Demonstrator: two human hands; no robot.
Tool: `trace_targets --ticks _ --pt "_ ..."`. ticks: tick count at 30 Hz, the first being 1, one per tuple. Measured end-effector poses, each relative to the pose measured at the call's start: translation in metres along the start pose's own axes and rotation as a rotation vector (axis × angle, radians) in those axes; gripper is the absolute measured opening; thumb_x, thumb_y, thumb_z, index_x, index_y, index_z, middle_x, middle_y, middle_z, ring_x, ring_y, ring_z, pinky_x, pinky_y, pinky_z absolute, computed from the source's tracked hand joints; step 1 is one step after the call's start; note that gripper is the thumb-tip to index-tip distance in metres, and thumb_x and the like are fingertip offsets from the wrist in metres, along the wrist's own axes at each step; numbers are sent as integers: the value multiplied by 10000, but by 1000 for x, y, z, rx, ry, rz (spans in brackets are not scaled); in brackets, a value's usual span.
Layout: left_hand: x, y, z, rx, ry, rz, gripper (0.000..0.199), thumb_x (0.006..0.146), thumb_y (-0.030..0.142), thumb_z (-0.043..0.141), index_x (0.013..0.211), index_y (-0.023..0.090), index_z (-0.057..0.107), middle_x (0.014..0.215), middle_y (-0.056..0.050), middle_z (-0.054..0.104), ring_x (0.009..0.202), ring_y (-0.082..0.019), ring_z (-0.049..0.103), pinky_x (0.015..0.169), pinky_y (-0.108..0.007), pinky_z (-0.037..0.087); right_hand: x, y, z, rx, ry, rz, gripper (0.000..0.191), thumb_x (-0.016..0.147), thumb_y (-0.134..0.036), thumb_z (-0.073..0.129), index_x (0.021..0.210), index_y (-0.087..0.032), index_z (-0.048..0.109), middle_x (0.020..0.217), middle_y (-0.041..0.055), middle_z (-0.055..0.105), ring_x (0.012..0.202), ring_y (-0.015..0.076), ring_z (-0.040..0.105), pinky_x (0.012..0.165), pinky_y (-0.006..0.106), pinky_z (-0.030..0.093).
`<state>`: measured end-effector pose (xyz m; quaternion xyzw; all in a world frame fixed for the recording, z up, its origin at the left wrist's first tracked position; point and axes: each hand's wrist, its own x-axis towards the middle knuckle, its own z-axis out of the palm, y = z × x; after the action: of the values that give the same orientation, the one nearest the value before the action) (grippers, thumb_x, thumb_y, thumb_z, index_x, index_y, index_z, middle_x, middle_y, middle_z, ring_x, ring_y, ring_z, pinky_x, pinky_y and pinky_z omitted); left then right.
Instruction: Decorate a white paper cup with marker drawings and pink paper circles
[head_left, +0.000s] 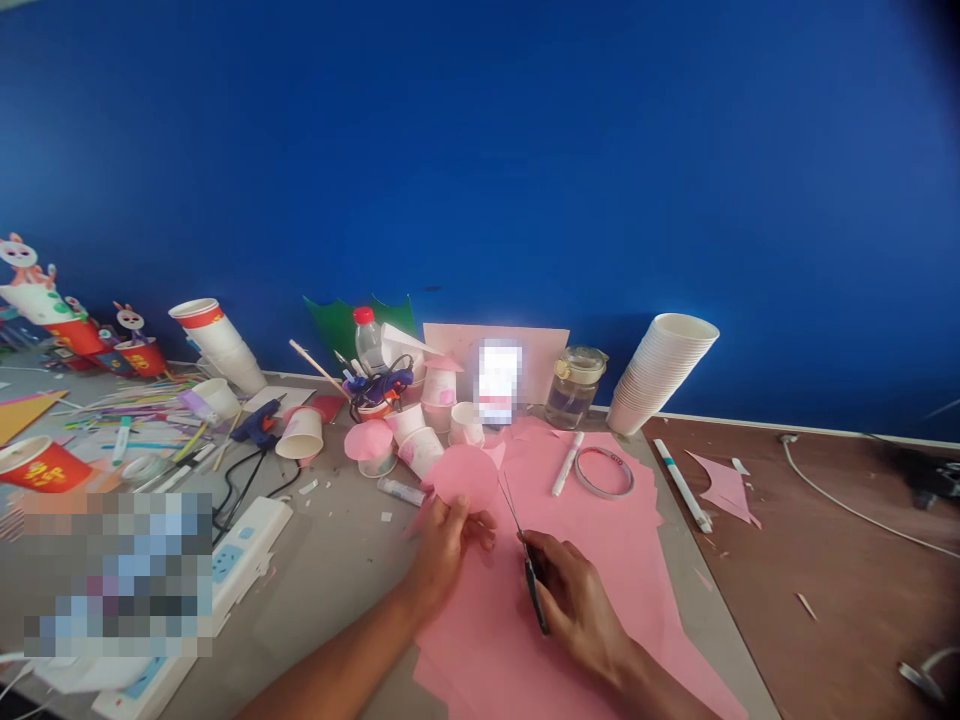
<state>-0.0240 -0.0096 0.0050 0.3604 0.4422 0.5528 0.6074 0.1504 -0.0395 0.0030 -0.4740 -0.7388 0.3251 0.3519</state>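
My left hand [450,540] pinches the lower edge of a round pink paper piece [465,474]. In my right hand [574,600] is a pair of scissors [534,585] with dark handles, its fingers wrapped around them. The thin blades point up and away, close to the right edge of the round piece. Beneath both hands lie large pink paper sheets [600,540], with cut edges along the right side. A white marker [568,463] and a ring-shaped roll [604,471] rest on these sheets beyond my right hand.
Paper cups with pink tops [368,440] cluster behind my left hand. A lit phone [498,382], a glass jar [576,385] and a tall cup stack [664,370] stand by the blue wall. Left are a glue gun [259,424] and a power strip [225,575].
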Motion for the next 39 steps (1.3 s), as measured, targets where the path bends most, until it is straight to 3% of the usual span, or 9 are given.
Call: trace_targets --ticks 3,7,10,19,39 --pt "2 -2 -1 54 0 -6 349 836 483 524 688 168 499 575 -3 626 411 -92 501 432 -221 392 0 -5 -2 -84 -41 -54 271 823 -335 449 1004 -171 567 676 46 607 602 204 495 584 325 373" --pt "2 -4 -2 40 31 11 355 837 464 537 630 181 480 445 50 512 466 -106 541 529 -231 424 1 -11 -3 -124 -64 -95 262 812 -307 446 1010 -169 548 703 52 621 599 201 510 594 329 375" --pt "1 -4 -2 6 15 3 307 836 434 546 666 188 476 482 59 532 482 -100 542 557 -235 432 2 -13 -3 -136 -75 -109 232 801 -263 450 995 -174 542 713 49 627 601 199 520 602 329 376" --pt "-4 0 1 103 -77 16 244 845 394 520 724 183 495 584 31 605 401 -69 459 408 -205 336 3 -12 -2 -140 -86 -156 193 776 -187 468 962 -198 520 755 36 634 631 193 538 625 319 379" --pt "-9 1 4 156 -117 44 269 849 422 516 753 172 497 572 30 598 413 -73 498 409 -201 368 2 -12 -3 -113 -94 -158 257 809 -210 451 1056 -202 522 790 42 643 654 197 528 631 325 399"
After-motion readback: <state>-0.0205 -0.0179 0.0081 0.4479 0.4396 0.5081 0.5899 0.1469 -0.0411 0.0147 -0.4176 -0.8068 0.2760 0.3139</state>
